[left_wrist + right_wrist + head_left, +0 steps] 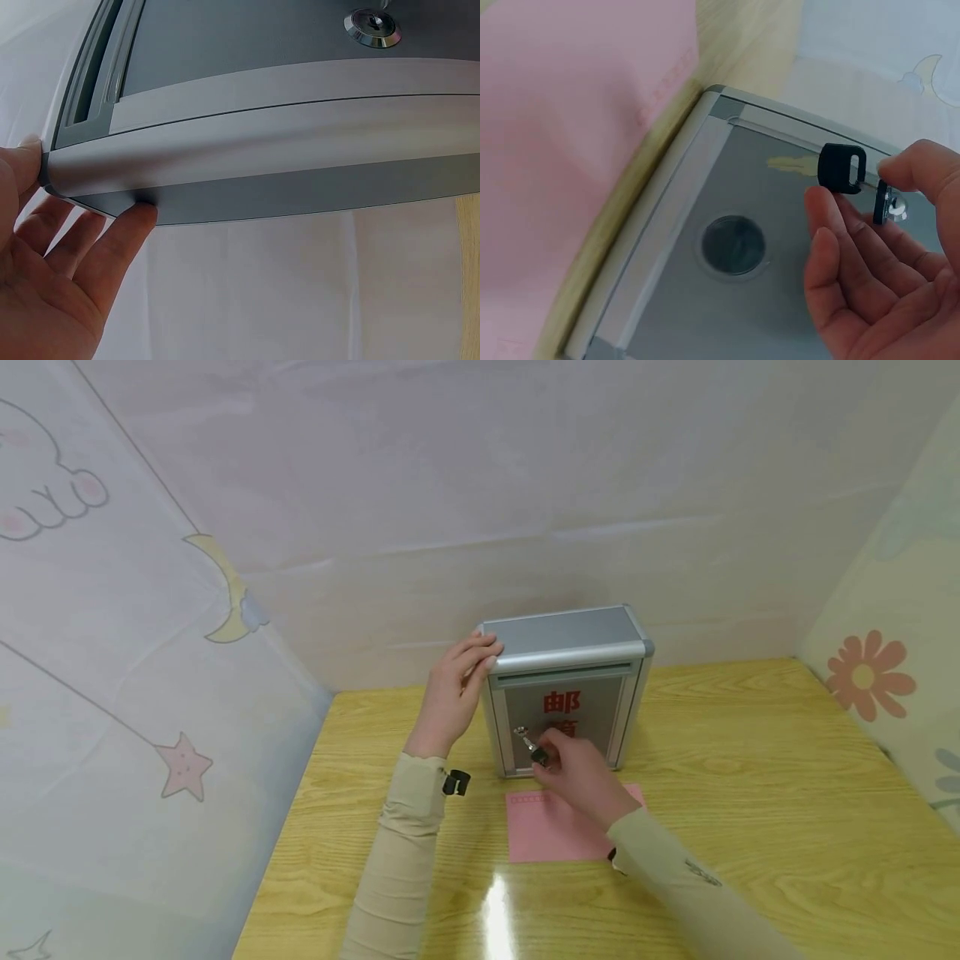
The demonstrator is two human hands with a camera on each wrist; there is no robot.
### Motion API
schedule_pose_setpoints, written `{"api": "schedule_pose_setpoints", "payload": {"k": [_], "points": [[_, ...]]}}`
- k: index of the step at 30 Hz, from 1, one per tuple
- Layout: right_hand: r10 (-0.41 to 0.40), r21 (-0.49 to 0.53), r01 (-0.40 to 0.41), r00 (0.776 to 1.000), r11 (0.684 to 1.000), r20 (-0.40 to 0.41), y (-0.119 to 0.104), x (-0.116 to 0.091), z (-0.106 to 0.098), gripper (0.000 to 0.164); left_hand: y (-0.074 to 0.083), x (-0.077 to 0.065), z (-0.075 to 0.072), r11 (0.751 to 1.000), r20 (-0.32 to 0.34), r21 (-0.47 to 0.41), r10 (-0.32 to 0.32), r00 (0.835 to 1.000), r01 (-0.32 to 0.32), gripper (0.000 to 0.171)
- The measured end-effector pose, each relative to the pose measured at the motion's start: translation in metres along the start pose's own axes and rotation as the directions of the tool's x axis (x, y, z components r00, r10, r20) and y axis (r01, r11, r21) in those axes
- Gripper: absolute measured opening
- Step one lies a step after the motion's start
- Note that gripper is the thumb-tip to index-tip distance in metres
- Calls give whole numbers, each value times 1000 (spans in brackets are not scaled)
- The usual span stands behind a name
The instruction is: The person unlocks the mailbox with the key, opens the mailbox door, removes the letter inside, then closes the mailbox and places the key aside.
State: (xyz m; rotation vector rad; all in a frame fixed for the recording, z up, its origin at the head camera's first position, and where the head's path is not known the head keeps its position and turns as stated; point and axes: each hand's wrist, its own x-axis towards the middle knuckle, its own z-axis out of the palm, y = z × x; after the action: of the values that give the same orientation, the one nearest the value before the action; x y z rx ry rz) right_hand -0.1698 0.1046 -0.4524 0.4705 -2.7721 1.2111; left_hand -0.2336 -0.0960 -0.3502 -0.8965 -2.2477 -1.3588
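A grey metal mailbox point(562, 631) with silver edges, a slot and red characters stands upright on the table. My left hand point(453, 693) rests at its upper left corner; in the left wrist view one fingertip point(139, 214) touches the grey side panel. My right hand point(581, 777) is in front of the mailbox and pinches a black-headed key point(881, 202), seen edge-on right at the round chrome lock point(373, 28). A second key point(841, 169), with a black head and a bare blade, hangs from the same ring. How far the pinched key sits in the lock, I cannot tell.
A pink sheet of paper point(532, 835) lies on the wooden table point(750, 793) before the mailbox, partly under my right forearm. Low on the front panel is a dark round window point(733, 245). Pale printed curtains point(465, 485) stand behind and at both sides.
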Motion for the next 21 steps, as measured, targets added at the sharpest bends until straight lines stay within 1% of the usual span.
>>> {"api": "schedule_pose_setpoints", "payload": {"k": [5, 11, 13, 18, 21], "points": [[16, 68, -19, 999, 998, 33, 21, -12, -4, 21, 1, 0, 0, 1000, 6, 15, -2, 1000, 1, 34], [77, 71, -83, 993, 994, 88, 53, -34, -15, 27, 0, 0, 1, 1000, 10, 21, -3, 1000, 3, 35], [109, 79, -117, 989, 990, 104, 62, -41, -20, 28, -1, 0, 2, 1000, 10, 18, -6, 1000, 6, 35], [165, 94, -175, 981, 980, 104, 81, -54, -34, 29, -1, 0, 1, 1000, 9, 12, -9, 1000, 9, 34], [173, 84, -180, 981, 980, 85, 90, -60, -43, 29, -1, 0, 1, 1000, 9, 7, -5, 1000, 5, 33]]}}
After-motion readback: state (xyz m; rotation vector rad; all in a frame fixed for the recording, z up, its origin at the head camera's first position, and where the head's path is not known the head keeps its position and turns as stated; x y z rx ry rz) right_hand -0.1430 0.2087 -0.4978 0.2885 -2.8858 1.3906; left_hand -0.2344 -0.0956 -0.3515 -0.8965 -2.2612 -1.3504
